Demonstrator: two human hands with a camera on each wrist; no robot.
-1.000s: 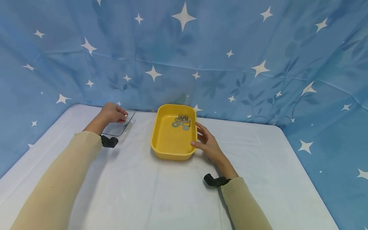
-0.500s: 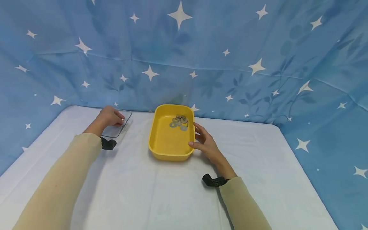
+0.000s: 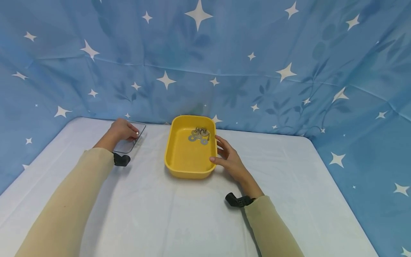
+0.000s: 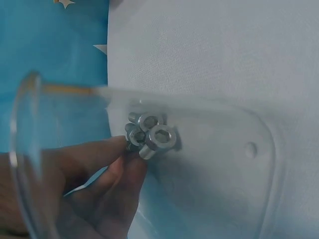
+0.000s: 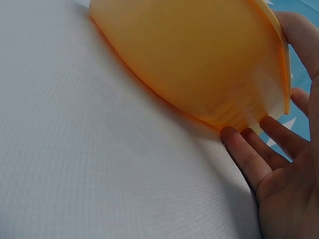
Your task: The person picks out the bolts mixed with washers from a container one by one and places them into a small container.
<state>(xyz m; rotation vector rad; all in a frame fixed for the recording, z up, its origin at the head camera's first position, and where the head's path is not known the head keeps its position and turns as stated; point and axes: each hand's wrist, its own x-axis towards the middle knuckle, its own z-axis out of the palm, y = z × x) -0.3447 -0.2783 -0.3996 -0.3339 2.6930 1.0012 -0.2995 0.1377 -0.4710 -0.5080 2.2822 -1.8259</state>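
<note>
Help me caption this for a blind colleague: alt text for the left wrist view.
A left hand pinches silver hex-socket bolts at a clear container on white cloth; blue starry fabric shows at upper left.

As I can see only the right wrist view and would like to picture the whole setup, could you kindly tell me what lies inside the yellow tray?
Observer: Flat grey washers and small metal fasteners lie together toward the far end of the yellow tray.
Operator: Thank you. Where is the left hand?
Observer: In the head view, it is at the clear container, to the left of the tray.
Operator: And what is it handling there?
Observer: The left wrist view shows silver bolts with recessed heads; how many it pinches, I cannot tell.
</note>
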